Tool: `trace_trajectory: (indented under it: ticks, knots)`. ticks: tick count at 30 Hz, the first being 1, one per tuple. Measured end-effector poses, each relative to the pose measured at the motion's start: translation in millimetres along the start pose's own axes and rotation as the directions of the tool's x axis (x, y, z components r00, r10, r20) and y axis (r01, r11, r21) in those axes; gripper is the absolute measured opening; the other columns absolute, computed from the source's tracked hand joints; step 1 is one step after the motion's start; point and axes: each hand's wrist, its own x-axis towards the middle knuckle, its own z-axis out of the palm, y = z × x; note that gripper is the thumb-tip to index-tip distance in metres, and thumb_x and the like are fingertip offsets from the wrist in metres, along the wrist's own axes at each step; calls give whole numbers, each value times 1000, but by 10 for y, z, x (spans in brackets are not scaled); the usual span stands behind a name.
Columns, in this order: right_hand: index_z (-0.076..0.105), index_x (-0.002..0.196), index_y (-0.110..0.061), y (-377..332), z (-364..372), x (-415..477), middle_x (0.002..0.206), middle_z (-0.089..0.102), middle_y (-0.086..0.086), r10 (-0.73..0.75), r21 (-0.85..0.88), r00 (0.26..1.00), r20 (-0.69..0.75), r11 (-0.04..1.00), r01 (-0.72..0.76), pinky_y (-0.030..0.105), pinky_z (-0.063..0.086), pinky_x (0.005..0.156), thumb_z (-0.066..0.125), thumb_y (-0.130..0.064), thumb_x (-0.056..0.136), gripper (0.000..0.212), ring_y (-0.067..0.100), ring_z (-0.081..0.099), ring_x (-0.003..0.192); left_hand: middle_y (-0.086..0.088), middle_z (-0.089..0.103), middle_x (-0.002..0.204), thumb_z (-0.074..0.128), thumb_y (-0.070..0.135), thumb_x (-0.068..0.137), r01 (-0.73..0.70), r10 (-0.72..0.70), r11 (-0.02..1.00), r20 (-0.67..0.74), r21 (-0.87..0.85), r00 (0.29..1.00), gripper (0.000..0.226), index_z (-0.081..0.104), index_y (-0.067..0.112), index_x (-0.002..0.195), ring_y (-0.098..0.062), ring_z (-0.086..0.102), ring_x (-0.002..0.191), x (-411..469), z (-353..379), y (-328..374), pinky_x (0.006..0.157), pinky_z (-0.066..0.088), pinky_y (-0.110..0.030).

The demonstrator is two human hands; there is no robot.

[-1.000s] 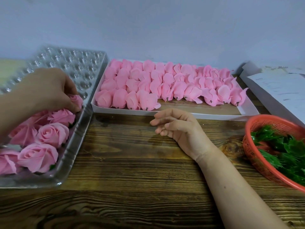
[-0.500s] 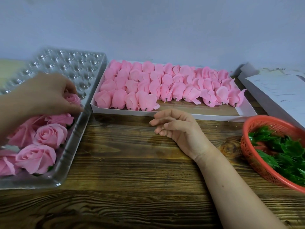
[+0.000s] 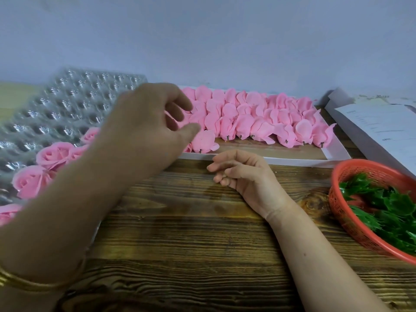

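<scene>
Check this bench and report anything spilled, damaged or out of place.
Nothing stands out. The pink flower heads lie in rows inside the white box, the roses sit in the clear tray, and the green leaves lie inside the red basket. No spill shows on the wooden table.

red basket [image 3: 340,210] of green leaves [image 3: 391,203] right | papers [image 3: 382,129] far right | wooden table [image 3: 191,244]

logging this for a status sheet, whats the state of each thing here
left hand, open, empty
right hand, loosely curled, empty, on wooden table
clear plastic blister tray, partly filled with pink roses
white cardboard box, rows of pink buds, front strip bare
red plastic basket, holds green leaves
</scene>
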Motion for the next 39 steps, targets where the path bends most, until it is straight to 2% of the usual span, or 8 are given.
trace_trajectory:
  ticks: [5,14,18,21,23,27,31,39]
  knots:
    - [68,92,0,-1,24,1,84,72,15,-38,-14,997,-62,999,37,20,48,61,55,2,64,30,17,62,65,12,61,67,75,18,85,84,-101,974,-74,-209,992,13,67,28,89,8,54,57,-50,559,-28,56,43,-8]
    - [67,85,-1,-128,78,-27,75,69,13,-167,-23,944,-285,986,168,21,42,56,51,11,86,19,16,59,60,11,61,69,75,14,85,191,-270,885,-133,-425,954,21,65,29,75,5,56,63,-141,994,-259,59,44,-8]
    - [66,85,-7,-290,149,49,72,71,8,-262,-191,888,-379,961,202,20,47,55,64,3,87,10,13,63,60,10,63,72,75,14,85,206,-279,878,-112,-431,954,18,66,27,77,6,58,68,-111,1010,-270,60,44,-5]
    - [67,85,-7,-374,167,231,71,69,5,-282,-455,851,-443,889,58,27,54,65,72,-6,82,7,13,66,64,10,64,72,75,13,85,258,-318,863,-71,-434,945,18,67,27,76,8,58,68,-97,1037,-290,59,44,-3]
    - [67,82,1,-417,174,396,70,64,6,-277,-650,856,-437,755,-87,33,53,70,71,-11,78,13,18,63,68,10,64,70,74,11,85,283,-337,855,-50,-434,940,20,67,27,75,8,58,67,-105,1055,-295,60,45,-4]
    - [51,62,-9,-496,189,692,56,47,2,-117,-824,903,-413,472,-315,25,37,52,72,-26,77,31,15,44,54,8,67,73,74,10,84,322,-368,841,-23,-434,929,19,68,26,75,2,62,71,-98,1063,-308,62,45,-9]
    - [56,70,-11,-483,228,855,56,58,2,83,-803,904,-420,431,-413,24,46,51,74,-27,72,24,16,52,48,8,67,70,73,9,83,340,-387,822,-9,-457,922,19,69,25,74,0,63,72,-101,1059,-312,63,46,-9]
    - [61,92,-7,-463,310,983,74,67,10,137,-750,879,-457,472,-464,20,47,46,81,-34,74,38,16,61,55,7,69,79,73,12,84,397,-455,768,8,-502,890,14,72,24,78,-5,63,78,-100,1086,-356,70,46,-20]
